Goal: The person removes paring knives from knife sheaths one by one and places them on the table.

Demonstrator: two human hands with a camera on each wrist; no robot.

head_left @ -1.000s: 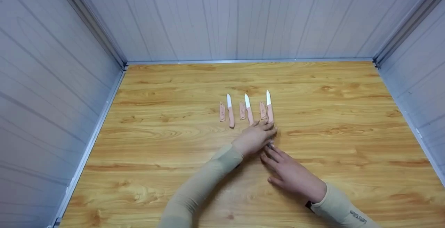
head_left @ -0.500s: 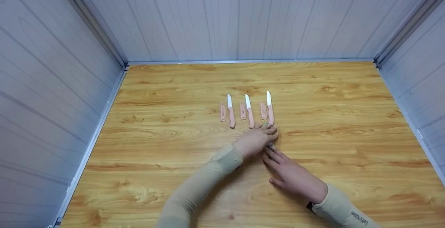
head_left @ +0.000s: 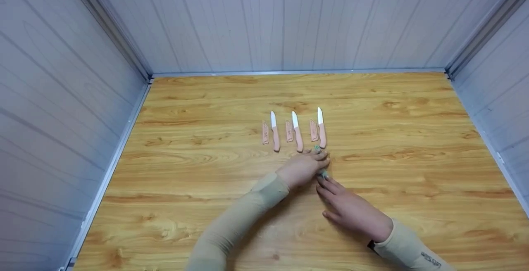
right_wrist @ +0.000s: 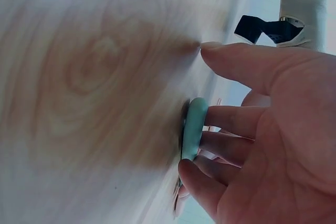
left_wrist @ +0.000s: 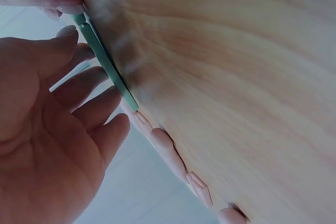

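A green knife [head_left: 323,173], apparently in its sheath, lies on the table, mostly covered by my left hand [head_left: 301,167] in the head view. Fingertips of that hand rest along the sheath [left_wrist: 107,64] in the left wrist view, its thumb apart from the other fingers. My right hand [head_left: 354,211] touches the near end, the green handle [right_wrist: 194,127], with extended fingers; its thumb stands away from the handle. Just beyond are three unsheathed pink knives, left [head_left: 275,136], middle [head_left: 298,136] and right [head_left: 322,132], blades pointing away.
Pink sheaths, left [head_left: 265,132], middle [head_left: 289,131] and right [head_left: 313,130], lie each to the left of a knife. The wood-grain table [head_left: 186,172] is bounded by pale panel walls [head_left: 264,23] at the back and both sides.
The green knife shows a little more at both ends of my left hand. My left fingers have drawn slightly back from the pink handles, and my right hand has shifted slightly right and nearer.
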